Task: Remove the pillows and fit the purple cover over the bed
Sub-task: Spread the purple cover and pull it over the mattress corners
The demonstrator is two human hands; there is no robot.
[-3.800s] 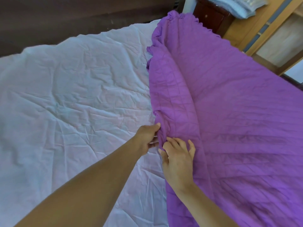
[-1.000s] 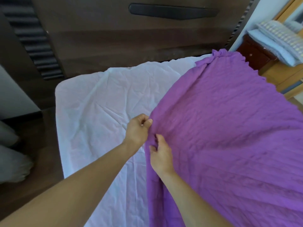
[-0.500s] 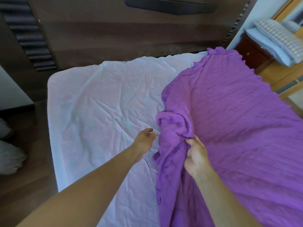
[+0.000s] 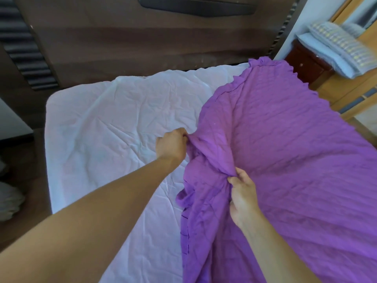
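Observation:
The purple quilted cover (image 4: 295, 160) lies over the right half of the bed, its frilled edge running from the headboard down the middle. The left half shows the creased white sheet (image 4: 106, 135). My left hand (image 4: 171, 147) is fisted on a bunched fold at the cover's edge, mid-bed. My right hand (image 4: 242, 199) pinches the same fold nearer to me, with the cloth gathered between the two hands. No pillows lie on the mattress.
A dark wooden headboard (image 4: 142, 37) stands behind the bed. A red-brown nightstand (image 4: 306, 64) at the far right carries folded pale bedding (image 4: 338, 48). White pillows (image 4: 8, 199) lie on the dark floor at the left. Light wooden furniture (image 4: 346, 92) is on the right.
My left hand, open half a second ago, has closed on the cover's edge. The bunched fold has flattened and stretched leftward. My right hand keeps its hold, slightly lower.

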